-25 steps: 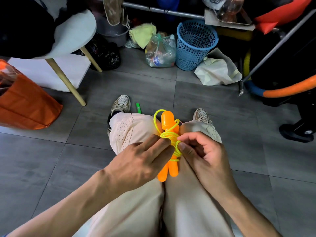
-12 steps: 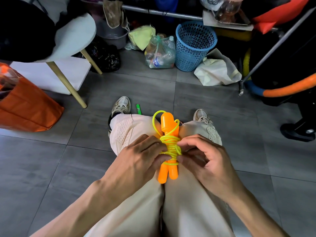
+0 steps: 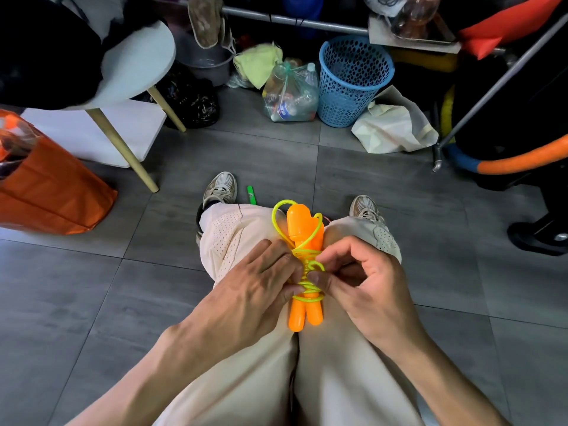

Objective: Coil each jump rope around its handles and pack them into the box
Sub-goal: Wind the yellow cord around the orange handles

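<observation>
Two orange jump-rope handles (image 3: 305,312) lie side by side on my knees, upright in the view. A yellow-green rope (image 3: 307,256) is wound several times round their middle, and one loop (image 3: 278,216) stands out past their far end. My left hand (image 3: 249,293) grips the bundle from the left, fingertips on the coils. My right hand (image 3: 359,281) pinches a small loop of the rope at the bundle's right side between thumb and forefinger. No box is in view.
A green stick-like object (image 3: 251,194) lies on the grey tile floor between my shoes. An orange bag (image 3: 52,192) stands at left, beside a white stool (image 3: 132,66). A blue basket (image 3: 353,78), a bag of bottles (image 3: 290,93) and cloths crowd the back.
My right hand has shifted from pressing on the coils to pinching a small rope loop at the bundle's right side. The bundle and my left hand have hardly moved.
</observation>
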`<action>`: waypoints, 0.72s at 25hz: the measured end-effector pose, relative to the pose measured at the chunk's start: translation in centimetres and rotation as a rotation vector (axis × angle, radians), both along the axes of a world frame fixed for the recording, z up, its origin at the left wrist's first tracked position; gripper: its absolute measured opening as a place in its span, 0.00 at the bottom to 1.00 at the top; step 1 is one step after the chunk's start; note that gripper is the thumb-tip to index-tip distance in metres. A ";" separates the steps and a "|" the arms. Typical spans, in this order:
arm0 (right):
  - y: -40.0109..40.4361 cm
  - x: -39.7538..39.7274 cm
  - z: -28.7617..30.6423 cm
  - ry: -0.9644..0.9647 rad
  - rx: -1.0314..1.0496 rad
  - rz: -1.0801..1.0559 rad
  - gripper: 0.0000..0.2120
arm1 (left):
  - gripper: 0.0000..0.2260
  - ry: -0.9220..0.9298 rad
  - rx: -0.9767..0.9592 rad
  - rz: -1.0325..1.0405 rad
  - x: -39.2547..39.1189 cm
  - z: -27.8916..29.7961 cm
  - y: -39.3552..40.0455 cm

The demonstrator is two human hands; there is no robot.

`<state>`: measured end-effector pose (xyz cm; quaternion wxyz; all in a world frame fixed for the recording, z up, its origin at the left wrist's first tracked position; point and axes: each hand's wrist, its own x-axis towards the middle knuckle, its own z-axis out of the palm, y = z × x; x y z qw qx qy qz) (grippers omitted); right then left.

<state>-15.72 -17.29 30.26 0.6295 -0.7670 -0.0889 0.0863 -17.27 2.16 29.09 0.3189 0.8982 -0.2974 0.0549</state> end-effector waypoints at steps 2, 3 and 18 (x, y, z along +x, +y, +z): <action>0.1 -0.1 -0.1 -0.023 0.011 0.008 0.10 | 0.07 -0.009 -0.009 -0.009 0.0 -0.2 0.1; 0.1 -0.2 -0.1 -0.030 0.018 0.003 0.09 | 0.06 -0.015 -0.023 -0.006 0.0 -0.3 0.1; 0.1 -0.9 -1.3 -0.222 -0.101 -0.156 0.07 | 0.09 0.072 -0.263 0.303 0.8 1.3 -1.5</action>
